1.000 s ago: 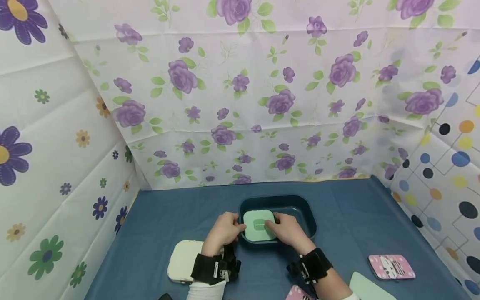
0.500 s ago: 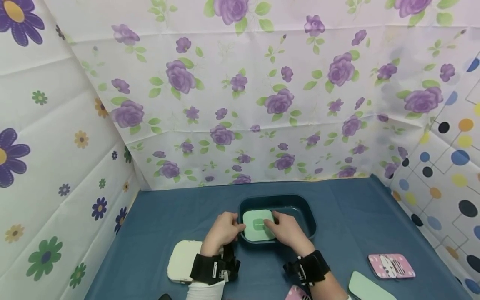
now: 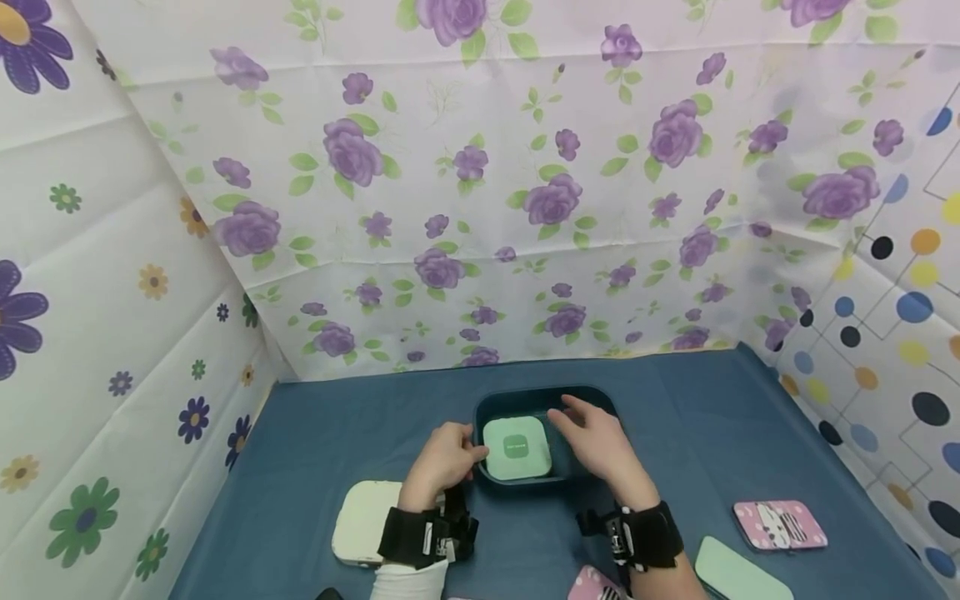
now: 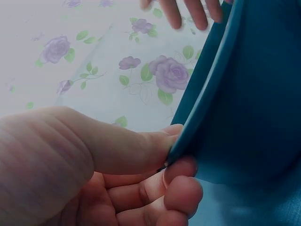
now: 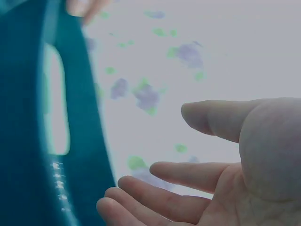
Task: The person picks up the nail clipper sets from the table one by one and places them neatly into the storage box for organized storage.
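A dark teal rectangular tub [image 3: 577, 487] stands on the blue cloth, with a square mint-green box [image 3: 516, 447] lying in its left part, label side up. My left hand [image 3: 441, 457] pinches the tub's left rim between thumb and fingers, as the left wrist view of the tub [image 4: 254, 103] confirms. Over the tub's right part is my right hand [image 3: 600, 442], fingers spread and holding nothing. In the right wrist view, that hand [image 5: 211, 179] is apart from the tub wall [image 5: 82, 117], and the mint box's edge [image 5: 57, 103] shows pale beyond it.
A cream box [image 3: 362, 521] lies left of my left forearm. To the right are a pink patterned tin [image 3: 780, 525] and a mint-green flat case [image 3: 738, 571]. Another pink tin [image 3: 592, 586] is cut off at the bottom edge. Floral sheets [image 3: 450, 208] wall the sides and back.
My right hand has let go of the mint-green box and moved up and right, its fingers opening. The box stays in the tub. My left hand has kept its grip.
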Available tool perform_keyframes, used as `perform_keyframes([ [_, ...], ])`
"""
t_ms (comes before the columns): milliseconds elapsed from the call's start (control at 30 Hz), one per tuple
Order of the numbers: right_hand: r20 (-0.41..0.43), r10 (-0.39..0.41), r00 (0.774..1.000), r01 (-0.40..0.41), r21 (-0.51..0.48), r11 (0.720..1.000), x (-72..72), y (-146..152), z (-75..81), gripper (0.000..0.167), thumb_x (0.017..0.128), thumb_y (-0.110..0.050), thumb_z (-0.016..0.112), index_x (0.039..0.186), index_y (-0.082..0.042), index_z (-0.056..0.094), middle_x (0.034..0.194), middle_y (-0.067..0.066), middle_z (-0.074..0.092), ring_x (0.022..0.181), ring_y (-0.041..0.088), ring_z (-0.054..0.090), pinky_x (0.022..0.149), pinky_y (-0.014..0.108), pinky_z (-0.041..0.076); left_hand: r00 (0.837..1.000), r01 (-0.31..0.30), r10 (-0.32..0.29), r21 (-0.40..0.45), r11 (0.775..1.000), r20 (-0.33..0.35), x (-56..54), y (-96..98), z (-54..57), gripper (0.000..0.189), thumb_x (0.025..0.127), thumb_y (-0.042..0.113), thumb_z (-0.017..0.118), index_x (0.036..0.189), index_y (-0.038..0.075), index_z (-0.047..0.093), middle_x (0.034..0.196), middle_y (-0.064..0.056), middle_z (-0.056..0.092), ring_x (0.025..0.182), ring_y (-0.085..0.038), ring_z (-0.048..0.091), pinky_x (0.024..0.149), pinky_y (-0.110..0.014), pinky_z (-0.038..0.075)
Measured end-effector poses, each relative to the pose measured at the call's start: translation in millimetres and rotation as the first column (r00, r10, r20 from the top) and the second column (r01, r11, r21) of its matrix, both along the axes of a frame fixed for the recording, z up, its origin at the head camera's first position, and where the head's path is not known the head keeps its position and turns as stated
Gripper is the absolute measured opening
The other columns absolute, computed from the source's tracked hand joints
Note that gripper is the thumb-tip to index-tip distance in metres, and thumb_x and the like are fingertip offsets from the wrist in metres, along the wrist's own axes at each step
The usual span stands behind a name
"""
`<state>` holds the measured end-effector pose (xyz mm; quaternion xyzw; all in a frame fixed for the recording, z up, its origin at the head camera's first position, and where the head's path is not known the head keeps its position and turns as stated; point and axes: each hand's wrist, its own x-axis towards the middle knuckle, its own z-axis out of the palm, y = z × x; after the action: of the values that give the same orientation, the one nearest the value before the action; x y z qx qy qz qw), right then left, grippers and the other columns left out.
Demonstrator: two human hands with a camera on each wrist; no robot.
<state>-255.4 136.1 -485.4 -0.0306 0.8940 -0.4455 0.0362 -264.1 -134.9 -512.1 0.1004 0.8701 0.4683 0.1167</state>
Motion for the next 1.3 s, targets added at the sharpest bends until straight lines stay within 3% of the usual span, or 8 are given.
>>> perform_keyframes([
  [167, -0.011, -0.13, 0.991, 0.13, -0.05, 0.99, 5.7, 24, 6.3, 0.071, 0.111, -0.058, 0.05, 0.164, -0.011, 0.044, 0.151, 0.022, 0.058, 0.135, 0.042, 0.057, 0.106, 0.06, 0.047, 1.0, -0.006, 0.006, -0.013, 1.0, 0.002, 0.5, 0.8, 0.4, 0.056, 0.106, 0.012, 0.069, 0.153, -0.011, 0.05, 0.059, -0.006, 0.053, 0.061, -0.043, 0.064, 0.05, -0.033, 0.031],
  [300, -0.019, -0.238, 0.971, 0.238, -0.026, 0.971, 8.6, 42, -3.1, 0.067, 0.112, -0.056, 0.048, 0.161, -0.01, 0.047, 0.149, 0.025, 0.058, 0.131, 0.043, 0.059, 0.102, 0.059, 0.05, 1.0, -0.001, 0.001, -0.022, 1.0, 0.0, 3.1, -0.7, 1.8, 0.057, 0.106, 0.011, 0.069, 0.154, -0.012, 0.048, 0.059, -0.006, 0.053, 0.061, -0.042, 0.063, 0.05, -0.033, 0.03],
  [433, 0.006, -0.291, 0.957, 0.291, -0.006, 0.957, 11.2, 55, -15.2, 0.062, 0.114, -0.049, 0.049, 0.159, -0.007, 0.05, 0.145, 0.027, 0.06, 0.122, 0.042, 0.064, 0.095, 0.056, 0.054, 1.0, 0.012, -0.012, -0.025, 1.0, 0.017, 6.0, -3.1, 1.4, 0.058, 0.107, 0.012, 0.067, 0.156, -0.01, 0.046, 0.064, -0.007, 0.054, 0.064, -0.042, 0.063, 0.051, -0.035, 0.029],
  [633, 0.027, -0.298, 0.954, 0.298, 0.016, 0.954, 12.6, 70, -22.2, 0.056, 0.113, -0.043, 0.053, 0.151, -0.002, 0.057, 0.141, 0.03, 0.062, 0.123, 0.045, 0.062, 0.096, 0.059, 0.052, 1.0, 0.005, -0.005, -0.024, 1.0, 0.023, 6.1, -5.1, 0.2, 0.058, 0.107, 0.013, 0.067, 0.157, -0.009, 0.046, 0.063, -0.006, 0.054, 0.065, -0.042, 0.064, 0.052, -0.035, 0.03],
  [767, 0.085, -0.29, 0.953, 0.285, 0.063, 0.956, 13.8, 79, -24.3, 0.054, 0.112, -0.044, 0.056, 0.141, 0.001, 0.063, 0.134, 0.029, 0.065, 0.116, 0.042, 0.063, 0.093, 0.06, 0.052, 1.0, 0.004, -0.003, -0.03, 1.0, 0.019, 7.3, -6.2, -0.2, 0.058, 0.107, 0.013, 0.067, 0.157, -0.009, 0.046, 0.064, -0.006, 0.054, 0.065, -0.042, 0.064, 0.051, -0.034, 0.031],
  [1033, 0.188, -0.235, 0.954, 0.227, 0.061, 0.972, 12.6, 84, -31.1, 0.046, 0.11, -0.04, 0.06, 0.127, 0.002, 0.066, 0.096, 0.013, 0.067, 0.086, 0.027, 0.061, 0.075, 0.043, 0.048, 1.0, 0.003, -0.003, -0.038, 0.999, 0.018, 9.1, -6.4, -1.0, 0.058, 0.107, 0.013, 0.067, 0.157, -0.009, 0.046, 0.063, -0.006, 0.053, 0.063, -0.042, 0.062, 0.05, -0.035, 0.03],
  [1300, 0.191, -0.247, 0.95, 0.24, 0.056, 0.969, 9.7, 90, -30.4, 0.041, 0.11, -0.037, 0.06, 0.118, 0.002, 0.068, 0.092, 0.011, 0.066, 0.083, 0.025, 0.061, 0.071, 0.039, 0.047, 1.0, -0.009, 0.008, -0.057, 0.998, -0.005, 5.1, 0.1, 3.7, 0.061, 0.108, 0.019, 0.068, 0.157, -0.008, 0.046, 0.061, -0.006, 0.053, 0.055, -0.029, 0.056, 0.051, -0.035, 0.032],
])
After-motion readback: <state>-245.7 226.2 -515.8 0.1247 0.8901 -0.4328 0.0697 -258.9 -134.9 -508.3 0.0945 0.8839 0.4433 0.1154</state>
